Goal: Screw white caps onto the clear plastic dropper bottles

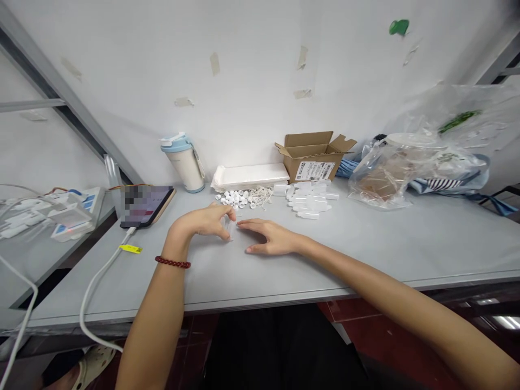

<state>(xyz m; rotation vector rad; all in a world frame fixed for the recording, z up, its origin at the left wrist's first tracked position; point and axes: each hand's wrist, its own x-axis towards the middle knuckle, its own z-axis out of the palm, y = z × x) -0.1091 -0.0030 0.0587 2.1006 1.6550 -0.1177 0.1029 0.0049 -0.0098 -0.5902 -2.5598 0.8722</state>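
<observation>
While a white power strip [71, 214] with plugged cables sits far out at nine o'clock, a phone [145, 205] lies propped just right of it, its white charging cable [95, 287] trailing down toward seven o'clock with a yellow tag [130, 248] on it. Behind the phone, at eleven o'clock, stands a white tumbler with a blue lid [183, 162]. On the grey table [365, 244], the left hand [205, 222], wearing a red bead bracelet [173, 262] at the wrist, pinches a small clear plastic vial [231, 230] between thumb and fingertips at the centre. The right hand [270, 238] rests flat beside it, fingers loosely spread and grasping nothing, its index tip just beside the vial. Beyond the hands at twelve o'clock lie white caps [234, 199], a tangle of white strings [260, 196], and a stack of white trays [251, 176]. At one o'clock lies a heap of clear vials [309, 197], with an open cardboard box [312, 157] behind it. Crumpled clear plastic bags [422, 157] fill two o'clock.
</observation>
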